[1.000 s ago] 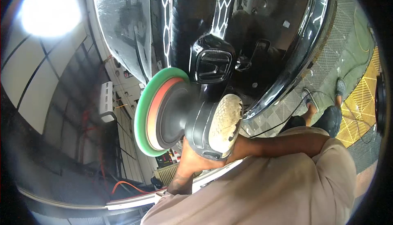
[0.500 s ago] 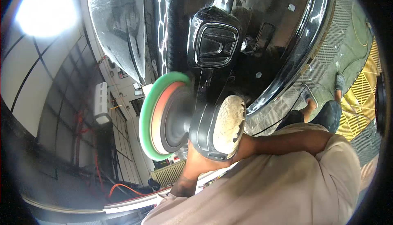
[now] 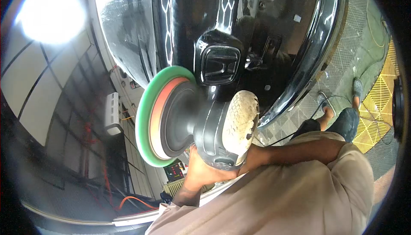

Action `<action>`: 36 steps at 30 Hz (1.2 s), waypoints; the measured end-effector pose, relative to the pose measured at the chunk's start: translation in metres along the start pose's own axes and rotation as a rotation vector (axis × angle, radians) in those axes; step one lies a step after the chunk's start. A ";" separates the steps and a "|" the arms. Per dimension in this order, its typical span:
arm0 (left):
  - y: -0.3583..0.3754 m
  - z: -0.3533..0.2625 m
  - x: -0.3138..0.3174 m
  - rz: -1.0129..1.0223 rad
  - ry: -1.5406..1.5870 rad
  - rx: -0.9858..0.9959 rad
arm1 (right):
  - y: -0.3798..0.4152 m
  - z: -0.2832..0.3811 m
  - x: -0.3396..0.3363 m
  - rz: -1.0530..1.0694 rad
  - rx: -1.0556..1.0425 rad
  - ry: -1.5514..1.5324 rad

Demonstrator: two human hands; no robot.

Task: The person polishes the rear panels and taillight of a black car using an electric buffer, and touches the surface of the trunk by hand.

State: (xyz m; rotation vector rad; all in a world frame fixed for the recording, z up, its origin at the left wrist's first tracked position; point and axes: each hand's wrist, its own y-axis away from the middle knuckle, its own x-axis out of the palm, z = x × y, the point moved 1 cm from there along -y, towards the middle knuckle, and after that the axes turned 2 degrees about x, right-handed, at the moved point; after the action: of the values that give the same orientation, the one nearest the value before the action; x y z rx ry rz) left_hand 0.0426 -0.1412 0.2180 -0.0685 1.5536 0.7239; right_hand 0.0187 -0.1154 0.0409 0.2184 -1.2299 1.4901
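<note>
A black polisher (image 3: 209,134) with a worn, cracked pale cap on its end is between my hands. Its round pad, with a green foam rim (image 3: 145,119) and an orange layer behind it, faces left. My left hand (image 3: 209,168) wraps round the polisher's underside. My right hand (image 3: 251,156) grips it from the right, its fingers mostly hidden behind the machine. Just above the polisher in view is the glossy black car front (image 3: 274,16) with its badge (image 3: 220,65). The pad's upper edge overlaps the car panel in this view.
A bright lamp (image 3: 53,16) shines at upper left, beside a white wall unit (image 3: 112,113). A cable (image 3: 280,140) runs from near the polisher towards my feet (image 3: 325,102). Patterned grey and yellow floor tiles (image 3: 376,115) lie at right. An orange hose (image 3: 132,198) curves at lower left.
The polisher has shifted slightly left and up in view, with both hands still on it. The car badge sits lower in the picture, nearer the polisher.
</note>
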 end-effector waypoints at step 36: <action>-0.098 -0.070 -0.051 -0.075 0.386 -0.193 | -0.015 0.135 -0.061 -0.149 0.031 -0.164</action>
State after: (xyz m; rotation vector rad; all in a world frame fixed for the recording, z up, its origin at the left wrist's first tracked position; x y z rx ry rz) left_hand 0.0339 -0.2714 0.2220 -0.4289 1.8299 0.8335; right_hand -0.0110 -0.2594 0.0650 0.4510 -1.2914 1.3834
